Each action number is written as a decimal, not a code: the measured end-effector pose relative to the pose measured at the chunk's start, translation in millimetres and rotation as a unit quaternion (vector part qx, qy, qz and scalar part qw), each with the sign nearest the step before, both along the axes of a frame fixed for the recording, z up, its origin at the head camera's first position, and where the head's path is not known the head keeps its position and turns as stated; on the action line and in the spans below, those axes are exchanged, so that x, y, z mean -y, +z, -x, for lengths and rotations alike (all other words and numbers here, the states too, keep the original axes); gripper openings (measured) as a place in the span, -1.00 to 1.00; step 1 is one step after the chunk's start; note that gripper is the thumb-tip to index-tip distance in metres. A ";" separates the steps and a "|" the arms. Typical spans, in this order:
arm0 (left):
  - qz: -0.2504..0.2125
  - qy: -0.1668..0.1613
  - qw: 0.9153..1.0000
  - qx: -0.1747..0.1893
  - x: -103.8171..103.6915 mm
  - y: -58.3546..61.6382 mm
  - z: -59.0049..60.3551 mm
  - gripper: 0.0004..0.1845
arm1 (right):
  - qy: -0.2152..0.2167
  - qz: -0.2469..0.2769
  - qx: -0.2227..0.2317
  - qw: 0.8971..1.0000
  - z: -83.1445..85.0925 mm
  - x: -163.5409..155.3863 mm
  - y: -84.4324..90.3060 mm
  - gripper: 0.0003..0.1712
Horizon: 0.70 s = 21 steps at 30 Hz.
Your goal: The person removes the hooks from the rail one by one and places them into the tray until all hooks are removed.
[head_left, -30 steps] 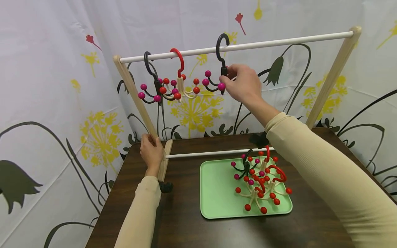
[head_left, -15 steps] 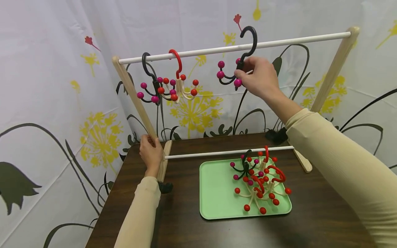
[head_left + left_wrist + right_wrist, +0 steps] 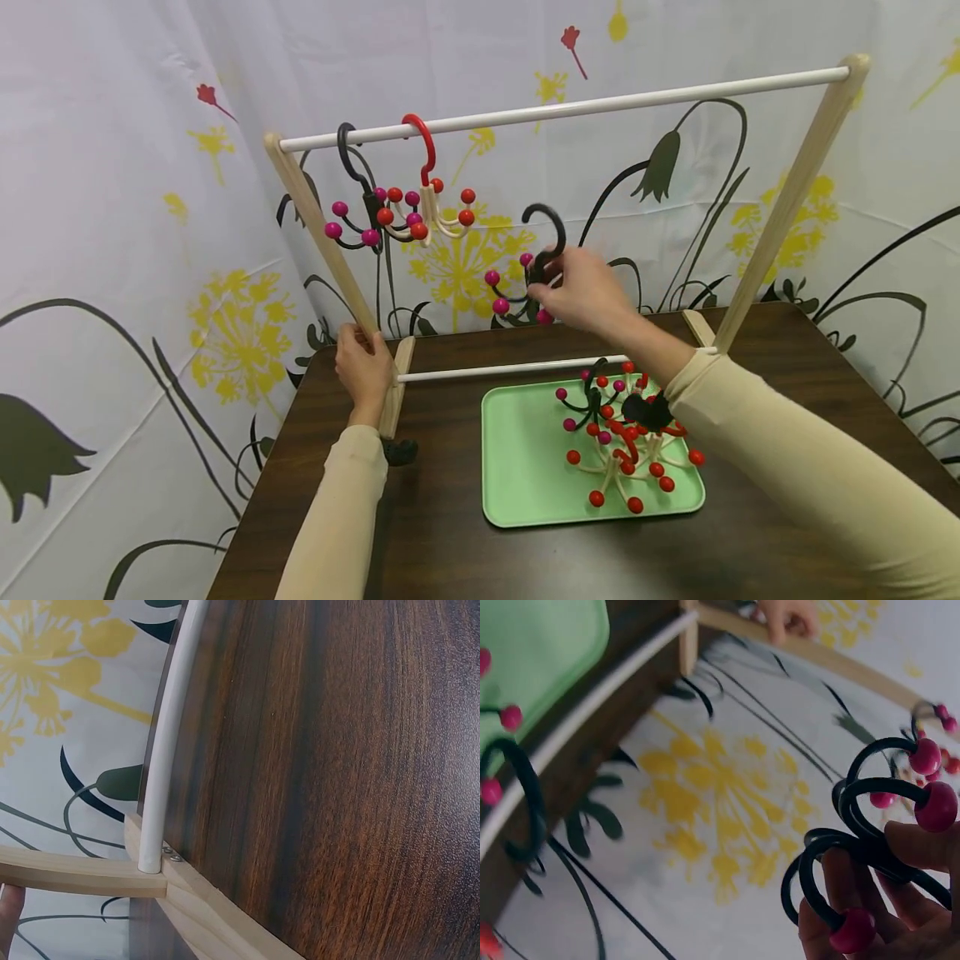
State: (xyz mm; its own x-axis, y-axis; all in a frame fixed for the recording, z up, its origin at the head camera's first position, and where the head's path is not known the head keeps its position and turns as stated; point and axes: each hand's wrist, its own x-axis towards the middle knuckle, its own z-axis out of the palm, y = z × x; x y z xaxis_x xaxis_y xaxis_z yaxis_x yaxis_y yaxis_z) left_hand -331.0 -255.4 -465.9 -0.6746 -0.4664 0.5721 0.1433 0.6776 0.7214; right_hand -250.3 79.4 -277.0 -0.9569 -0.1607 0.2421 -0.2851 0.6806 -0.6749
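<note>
My right hand (image 3: 588, 292) pinches a black hook hanger (image 3: 557, 227) by its stem, in front of the curtain and below the rack's top rod (image 3: 637, 102). Pink balls tip its curved arms; the right wrist view shows these arms (image 3: 870, 851) close up beside the fingers. My left hand (image 3: 365, 367) grips the rack's left wooden post (image 3: 330, 242) low down; in the left wrist view only a fingertip (image 3: 9, 911) shows against the wood. From the rod's left end hang a black hanger with pink balls (image 3: 371, 204) and a red-hooked cream hanger with red balls (image 3: 428, 204).
A green tray (image 3: 517, 492) lies on the dark wooden table (image 3: 442, 533). Its right half bears a black hanger (image 3: 595, 404) and several red-hooked cream hangers (image 3: 615, 475). A lower white rod (image 3: 510, 369) crosses behind the tray. Patterned curtain (image 3: 225, 467) surrounds the table.
My right hand first moves right and up, lifting the black hanger off the rod, then brings it down and left below the rod. The left hand stays on the post.
</note>
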 end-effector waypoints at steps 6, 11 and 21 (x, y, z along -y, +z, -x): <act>0.001 0.001 1.000 -0.006 -0.7 -0.9 0.8 -0.77 | 0.012 -0.022 0.032 0.999 -20.4 22.4 -70.0 -0.82; 0.003 -0.001 1.000 -0.012 -0.4 0.0 0.2 -0.77 | -0.004 -0.031 0.024 0.999 -31.5 33.4 -121.2 -0.85; 0.002 -0.001 1.000 -0.010 -0.4 -0.2 -0.7 -0.77 | -0.042 -0.124 -0.009 0.991 -30.2 32.5 -173.4 -0.84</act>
